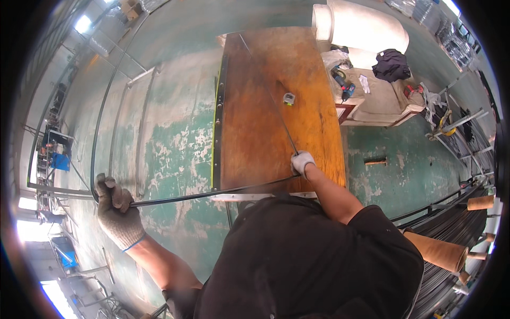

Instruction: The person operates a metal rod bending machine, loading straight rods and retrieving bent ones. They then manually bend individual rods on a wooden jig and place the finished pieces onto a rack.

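Observation:
A thin black rod (212,196), bent into a large frame shape, runs across in front of my body between my two hands. At its left corner my left hand (120,215), in a grey knit glove, is closed on it. From there one long side rises toward the far left. My right hand (303,161), in a white glove, grips the other corner over the near end of a brown wooden table (276,127). A second long side slants from that hand up across the tabletop to its far end. The right fingers are partly hidden.
A tape measure (289,99) lies on the table. To its right stands a worn sofa (372,103) with a blue cordless drill (344,86) and dark clothing (391,65). Long dark rods (451,223) fill a rack at the right, beside a cardboard tube (438,251).

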The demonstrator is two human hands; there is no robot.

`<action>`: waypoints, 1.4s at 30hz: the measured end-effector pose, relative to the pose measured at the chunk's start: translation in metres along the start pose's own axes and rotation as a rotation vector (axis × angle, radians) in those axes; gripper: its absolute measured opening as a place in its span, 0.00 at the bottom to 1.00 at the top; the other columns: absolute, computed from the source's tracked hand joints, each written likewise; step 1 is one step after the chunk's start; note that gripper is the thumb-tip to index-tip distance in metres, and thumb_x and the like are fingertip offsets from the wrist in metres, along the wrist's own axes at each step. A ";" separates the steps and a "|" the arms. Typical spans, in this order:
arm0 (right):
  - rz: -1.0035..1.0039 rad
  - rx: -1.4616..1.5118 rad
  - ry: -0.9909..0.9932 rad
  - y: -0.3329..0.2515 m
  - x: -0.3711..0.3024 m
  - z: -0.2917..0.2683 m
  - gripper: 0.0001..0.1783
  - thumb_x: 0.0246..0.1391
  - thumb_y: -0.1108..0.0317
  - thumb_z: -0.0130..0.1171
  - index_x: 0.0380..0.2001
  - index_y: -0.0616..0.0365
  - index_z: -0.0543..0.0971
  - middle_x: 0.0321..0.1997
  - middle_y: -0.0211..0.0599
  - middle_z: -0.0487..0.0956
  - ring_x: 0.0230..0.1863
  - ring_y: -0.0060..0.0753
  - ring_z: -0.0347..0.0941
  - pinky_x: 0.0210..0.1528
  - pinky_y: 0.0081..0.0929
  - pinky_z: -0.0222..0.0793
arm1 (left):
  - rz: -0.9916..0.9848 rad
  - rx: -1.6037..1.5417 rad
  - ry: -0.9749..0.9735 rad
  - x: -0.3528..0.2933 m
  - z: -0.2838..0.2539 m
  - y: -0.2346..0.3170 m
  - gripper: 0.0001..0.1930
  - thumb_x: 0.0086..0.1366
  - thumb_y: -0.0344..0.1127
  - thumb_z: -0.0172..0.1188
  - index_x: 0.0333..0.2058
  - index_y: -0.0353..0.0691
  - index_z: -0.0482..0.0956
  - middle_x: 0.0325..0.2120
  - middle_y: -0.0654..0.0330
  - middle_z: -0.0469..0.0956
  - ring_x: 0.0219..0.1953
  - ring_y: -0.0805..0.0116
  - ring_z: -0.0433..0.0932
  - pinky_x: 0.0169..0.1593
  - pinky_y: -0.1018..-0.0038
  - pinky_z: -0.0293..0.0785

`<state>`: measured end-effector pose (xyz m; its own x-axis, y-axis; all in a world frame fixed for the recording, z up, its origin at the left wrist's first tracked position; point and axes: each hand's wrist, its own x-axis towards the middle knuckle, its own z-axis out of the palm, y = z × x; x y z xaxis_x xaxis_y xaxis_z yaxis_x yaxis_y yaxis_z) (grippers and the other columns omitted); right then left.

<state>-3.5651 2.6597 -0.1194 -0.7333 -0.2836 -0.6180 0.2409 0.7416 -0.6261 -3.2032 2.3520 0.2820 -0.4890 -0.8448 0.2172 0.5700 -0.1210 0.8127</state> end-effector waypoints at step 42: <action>0.206 0.034 0.693 0.321 0.050 -0.225 0.16 0.63 0.60 0.57 0.49 0.56 0.82 0.24 0.36 0.79 0.19 0.34 0.73 0.23 0.39 0.71 | -0.185 1.810 -0.940 -0.127 -0.059 -0.368 0.06 0.58 0.35 0.63 0.32 0.44 0.85 0.35 0.51 0.79 0.45 0.49 0.79 0.47 0.55 0.79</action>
<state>-3.6676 3.0198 -0.2445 -0.9028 0.3189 -0.2887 0.4290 0.7157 -0.5511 -3.3121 2.4731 -0.0758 -0.9084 -0.3419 -0.2408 -0.3946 0.8914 0.2229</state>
